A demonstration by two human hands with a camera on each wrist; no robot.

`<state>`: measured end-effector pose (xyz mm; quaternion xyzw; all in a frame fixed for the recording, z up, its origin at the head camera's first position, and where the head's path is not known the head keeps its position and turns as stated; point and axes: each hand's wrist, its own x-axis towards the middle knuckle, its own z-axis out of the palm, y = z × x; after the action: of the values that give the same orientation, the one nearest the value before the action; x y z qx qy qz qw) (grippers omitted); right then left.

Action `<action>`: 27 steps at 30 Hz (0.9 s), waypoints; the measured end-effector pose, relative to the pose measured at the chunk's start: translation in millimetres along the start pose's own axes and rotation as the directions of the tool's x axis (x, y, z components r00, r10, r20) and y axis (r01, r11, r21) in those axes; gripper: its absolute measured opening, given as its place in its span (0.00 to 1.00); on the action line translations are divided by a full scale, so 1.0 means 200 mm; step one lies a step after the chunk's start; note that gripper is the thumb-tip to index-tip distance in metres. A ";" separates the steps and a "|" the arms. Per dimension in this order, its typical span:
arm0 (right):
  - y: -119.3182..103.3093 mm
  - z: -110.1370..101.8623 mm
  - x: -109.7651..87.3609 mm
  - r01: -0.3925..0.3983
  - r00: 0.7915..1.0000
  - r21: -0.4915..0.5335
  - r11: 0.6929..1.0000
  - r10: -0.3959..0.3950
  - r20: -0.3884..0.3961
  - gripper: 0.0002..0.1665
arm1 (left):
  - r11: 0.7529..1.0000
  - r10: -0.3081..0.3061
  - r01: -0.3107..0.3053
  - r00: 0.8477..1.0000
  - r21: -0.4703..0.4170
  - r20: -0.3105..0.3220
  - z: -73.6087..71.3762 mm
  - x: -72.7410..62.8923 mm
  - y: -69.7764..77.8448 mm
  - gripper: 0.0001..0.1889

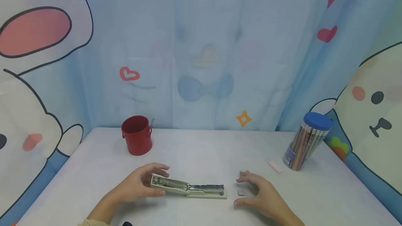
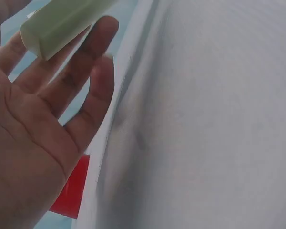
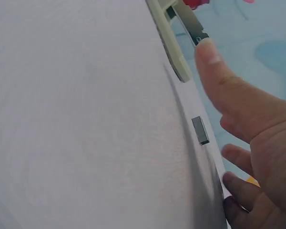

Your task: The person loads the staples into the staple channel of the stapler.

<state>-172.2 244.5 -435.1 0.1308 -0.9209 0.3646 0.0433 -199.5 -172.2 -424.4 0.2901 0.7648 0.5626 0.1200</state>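
A pale green stapler (image 1: 205, 191) lies on the white table, opened out, with its metal staple channel exposed and its top cover raised toward the left. My left hand (image 1: 142, 180) is around the cover's end, thumb on the near side and fingers on the far side; in the left wrist view the fingers (image 2: 97, 86) are spread and loosely bent beside the green cover (image 2: 62, 26). A small grey strip of staples (image 1: 240, 193) rests right of the stapler. My right hand (image 1: 259, 194) surrounds it with thumb and fingers apart; in the right wrist view the strip (image 3: 200, 130) sits apart from the fingers.
A red bucket (image 1: 137, 136) stands at the back left. At the right is a clear tub of pencils (image 1: 306, 144) with a blue lid, tilted in view, and a pale pink bar (image 1: 275, 166) lies beside it. Behind the table hangs a printed blue curtain (image 1: 207, 114).
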 end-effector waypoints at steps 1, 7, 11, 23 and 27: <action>0.00 0.00 -0.01 -0.006 1.000 0.009 1.000 0.006 -0.003 0.37 | 1.000 -0.002 0.002 1.000 -0.005 0.007 0.00 0.00 0.00 0.34; 0.02 -0.02 -0.02 -0.051 0.998 0.008 0.999 0.051 -0.023 0.32 | 0.999 0.004 -0.003 1.000 -0.046 0.014 0.00 0.00 0.00 0.32; 0.03 -0.02 -0.03 -0.082 0.996 -0.004 0.997 0.082 -0.026 0.31 | 0.999 -0.004 0.005 1.000 -0.053 0.018 0.01 0.00 -0.01 0.31; 0.04 -0.02 -0.02 -0.038 0.999 -0.017 0.999 0.038 0.004 0.22 | 0.997 -0.034 0.036 0.999 -0.075 0.027 0.00 0.00 -0.03 0.29; 0.05 -0.02 -0.02 -0.041 0.999 -0.023 0.999 0.041 0.012 0.19 | 0.996 -0.052 0.053 0.998 -0.073 0.025 0.00 0.00 -0.02 0.28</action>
<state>-171.4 255.3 -440.3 0.1139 -0.9277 0.3542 0.0315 -200.3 -173.1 -428.8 0.2718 0.7495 0.5836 0.1540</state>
